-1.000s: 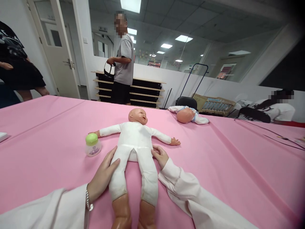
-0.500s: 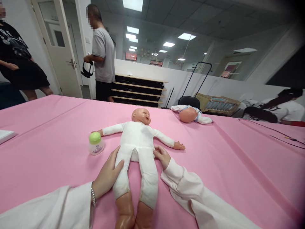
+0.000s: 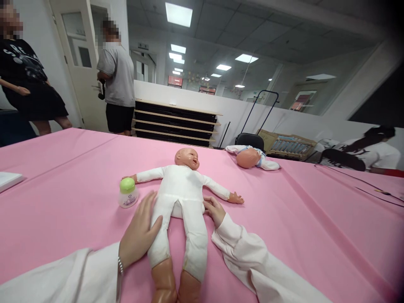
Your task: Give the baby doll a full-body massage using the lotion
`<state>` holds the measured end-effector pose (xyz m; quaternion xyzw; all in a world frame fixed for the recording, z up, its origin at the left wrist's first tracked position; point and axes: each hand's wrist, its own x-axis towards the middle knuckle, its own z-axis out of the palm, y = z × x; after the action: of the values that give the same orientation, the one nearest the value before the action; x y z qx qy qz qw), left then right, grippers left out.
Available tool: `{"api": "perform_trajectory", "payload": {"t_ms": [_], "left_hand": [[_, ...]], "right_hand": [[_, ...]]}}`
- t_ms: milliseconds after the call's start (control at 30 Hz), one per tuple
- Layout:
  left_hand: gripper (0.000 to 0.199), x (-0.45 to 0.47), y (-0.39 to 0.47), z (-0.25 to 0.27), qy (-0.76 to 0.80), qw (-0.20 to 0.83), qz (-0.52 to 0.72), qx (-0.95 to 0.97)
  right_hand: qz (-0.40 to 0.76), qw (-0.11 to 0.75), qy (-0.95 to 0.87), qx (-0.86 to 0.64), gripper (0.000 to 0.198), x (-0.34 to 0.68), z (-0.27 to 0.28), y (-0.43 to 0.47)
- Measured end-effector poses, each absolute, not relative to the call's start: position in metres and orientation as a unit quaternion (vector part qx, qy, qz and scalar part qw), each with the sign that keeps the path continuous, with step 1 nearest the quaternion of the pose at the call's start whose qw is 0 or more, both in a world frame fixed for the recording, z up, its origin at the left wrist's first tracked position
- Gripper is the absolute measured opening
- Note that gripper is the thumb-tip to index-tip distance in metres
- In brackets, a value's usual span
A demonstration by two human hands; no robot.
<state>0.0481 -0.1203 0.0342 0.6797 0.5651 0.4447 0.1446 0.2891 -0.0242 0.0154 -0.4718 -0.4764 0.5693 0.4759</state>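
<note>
A baby doll (image 3: 179,181) with a white cloth body and brown plastic head, hands and lower legs lies on its back, arms spread and feet toward me. My left hand (image 3: 138,233) is against its hip and thigh at the left, fingers stretched out and thumb over the thigh. At the opposite hip, my right hand (image 3: 216,210) has its fingers bent in on the doll's side; the fingertips are partly hidden. A clear jar with a green lid (image 3: 128,193) stands by the doll's hand at the left.
A pink sheet (image 3: 268,235) covers the table. Toward the far edge lies another doll in pale clothes (image 3: 249,157). A white object (image 3: 9,181) sits at the left edge, black cables (image 3: 372,185) at the right. People stand at the left; another person is at the far right.
My left hand's fingers have shifted slightly outward from the doll's hip. My right hand stays at the other hip. The person in grey has moved left and turned toward the door.
</note>
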Motion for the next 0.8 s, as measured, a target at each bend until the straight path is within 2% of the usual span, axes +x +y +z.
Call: {"api": "perform_trajectory", "payload": {"t_ms": [133,200,267,333,433,500,633,800], "left_hand": [[0.053,0.012,-0.106,0.044,0.444,-0.221,0.509,0.703],[0.058,-0.005,-0.095,0.043,0.426,-0.286,0.538,0.669],[0.062,-0.017,-0.087,0.037,0.49,-0.243,0.548,0.633],[0.063,-0.021,-0.082,0.031,0.58,-0.145,0.542,0.59],[0.063,-0.02,-0.079,0.025,0.658,0.007,0.527,0.538],[0.059,-0.017,-0.079,0.023,0.654,0.08,0.522,0.542],[0.061,-0.015,-0.078,0.021,0.626,0.115,0.529,0.561],[0.069,-0.015,-0.077,0.017,0.621,0.128,0.556,0.538]], "right_hand": [[0.512,0.531,-0.455,-0.499,0.035,0.295,0.017,-0.019],[0.462,0.566,-0.475,-0.491,0.032,0.293,0.029,-0.021],[0.469,0.584,-0.493,-0.443,0.029,0.282,0.051,-0.027],[0.568,0.56,-0.472,-0.376,0.027,0.262,0.079,-0.037],[0.776,0.437,-0.359,-0.279,0.024,0.221,0.115,-0.048],[0.856,0.359,-0.292,-0.232,0.027,0.194,0.123,-0.048],[0.907,0.285,-0.23,-0.21,0.04,0.156,0.099,-0.037],[0.906,0.294,-0.194,-0.235,0.049,0.146,0.067,-0.039]]}}
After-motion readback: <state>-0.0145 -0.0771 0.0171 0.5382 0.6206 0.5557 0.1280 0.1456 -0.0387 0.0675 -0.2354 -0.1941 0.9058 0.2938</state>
